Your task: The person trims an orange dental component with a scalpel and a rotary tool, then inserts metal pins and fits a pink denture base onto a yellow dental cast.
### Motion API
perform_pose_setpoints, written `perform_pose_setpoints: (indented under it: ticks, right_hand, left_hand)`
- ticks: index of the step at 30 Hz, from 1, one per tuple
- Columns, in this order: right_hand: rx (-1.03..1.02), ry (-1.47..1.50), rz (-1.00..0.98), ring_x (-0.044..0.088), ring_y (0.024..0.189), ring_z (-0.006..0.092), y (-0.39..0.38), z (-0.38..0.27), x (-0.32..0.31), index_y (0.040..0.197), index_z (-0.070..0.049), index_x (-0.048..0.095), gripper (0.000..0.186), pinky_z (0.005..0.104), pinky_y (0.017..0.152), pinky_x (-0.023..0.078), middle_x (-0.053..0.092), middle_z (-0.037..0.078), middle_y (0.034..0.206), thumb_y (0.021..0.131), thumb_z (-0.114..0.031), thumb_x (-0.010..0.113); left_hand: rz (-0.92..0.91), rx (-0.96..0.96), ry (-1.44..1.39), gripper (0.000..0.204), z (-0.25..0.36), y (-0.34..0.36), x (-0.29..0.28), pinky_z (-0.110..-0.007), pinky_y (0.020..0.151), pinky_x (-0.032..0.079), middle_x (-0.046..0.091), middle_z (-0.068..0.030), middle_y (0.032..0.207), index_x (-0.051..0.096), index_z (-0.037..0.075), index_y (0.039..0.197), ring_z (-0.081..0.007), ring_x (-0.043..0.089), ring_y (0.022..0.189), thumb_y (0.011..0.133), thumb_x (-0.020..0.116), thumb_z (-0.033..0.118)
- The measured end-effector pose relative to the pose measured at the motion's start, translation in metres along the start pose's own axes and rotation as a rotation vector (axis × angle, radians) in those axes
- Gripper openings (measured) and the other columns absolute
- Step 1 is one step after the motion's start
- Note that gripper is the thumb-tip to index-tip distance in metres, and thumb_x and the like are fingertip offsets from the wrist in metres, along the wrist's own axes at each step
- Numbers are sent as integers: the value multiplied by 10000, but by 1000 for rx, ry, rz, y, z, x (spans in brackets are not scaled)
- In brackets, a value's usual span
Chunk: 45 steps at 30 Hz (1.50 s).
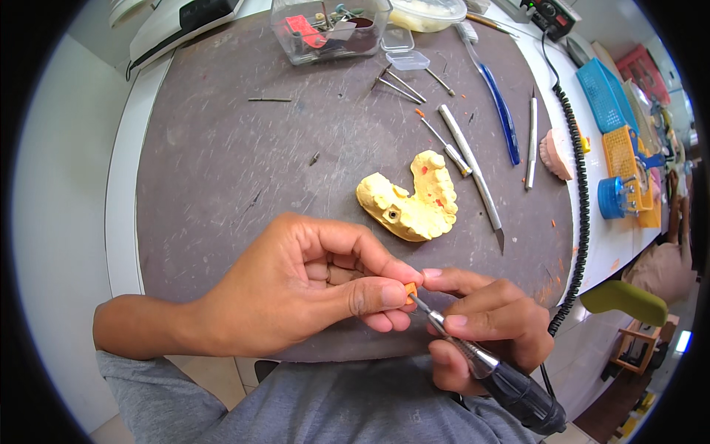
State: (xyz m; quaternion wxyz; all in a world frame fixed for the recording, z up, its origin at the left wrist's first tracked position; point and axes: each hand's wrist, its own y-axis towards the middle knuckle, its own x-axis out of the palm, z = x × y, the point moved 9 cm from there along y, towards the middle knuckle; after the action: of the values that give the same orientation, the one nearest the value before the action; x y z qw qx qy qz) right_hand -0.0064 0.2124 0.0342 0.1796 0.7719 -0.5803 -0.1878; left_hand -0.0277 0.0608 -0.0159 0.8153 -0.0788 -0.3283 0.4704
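Between thumb and forefinger, my left hand [310,285] pinches a small orange piece [410,289], perhaps a dental pattern; most of it is hidden by the fingertips. My right hand [495,314] grips a rotary handpiece [481,358] with a metal nose and black body. Its bit [421,303] reaches the orange piece, seemingly touching it. A right fingertip rests close against the left fingers. Beyond both hands lies a yellow dental cast [414,203], with a dark round hole on its near left side and red marks on the teeth.
Right of the cast lie a craft knife [473,170], a slim tool [447,146], a blue toothbrush [499,111] and another knife [532,140]. A pink cast [555,154] sits beside the coiled cord [582,185]. A clear box [325,44] of bits stands at the back.
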Motion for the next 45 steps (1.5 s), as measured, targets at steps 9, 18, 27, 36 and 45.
perform_pose_setpoints:
  ticks: [9, 18, 27, 36, 45]
  right_hand:
    - [3, 34, -4, 730, 790, 253, 0, 1, -1, 982, 42, 657, 286, 552, 918, 601, 692, 131, 842, 748, 83, 817]
    - [26, -39, -67, 724, 767, 236, 5, -2, 3, 952, 52, 676, 257, 555, 913, 603, 706, 147, 835, 748, 73, 830]
    - [30, -30, -83, 719, 761, 224, 6, -2, 2, 955, 57, 679, 255, 545, 911, 606, 696, 141, 820, 749, 81, 827]
    - [28, 18, -35, 720, 773, 228, 2, 0, 0, 969, 60, 669, 261, 544, 916, 605, 687, 138, 825, 756, 88, 817]
    - [-37, -34, -129, 679, 719, 212, -1, -1, -1, 1022, 23, 563, 250, 529, 914, 598, 586, 116, 796, 871, -81, 732]
  left_hand:
    - [2, 14, 19, 154, 0, 0, 0, -274, 804, 619, 736, -192, 961, 668, -88, 1091, -201, 747, 903, 960, 662, -7]
    - [-13, 25, 37, 144, 1, 0, 1, -273, 801, 619, 735, -192, 969, 666, -86, 1082, -194, 745, 893, 964, 659, -4]
    - [-16, -9, 21, 137, -1, 1, 1, -278, 799, 620, 733, -197, 986, 664, -87, 1072, -195, 743, 895, 962, 660, -6]
    - [-20, -26, 45, 137, 0, 1, 1, -285, 796, 623, 730, -208, 997, 662, -96, 1059, -199, 742, 888, 955, 669, -7]
    - [-5, -18, 42, 141, 1, 1, 1, -288, 805, 624, 732, -205, 988, 660, -96, 1063, -206, 744, 891, 953, 671, -9]
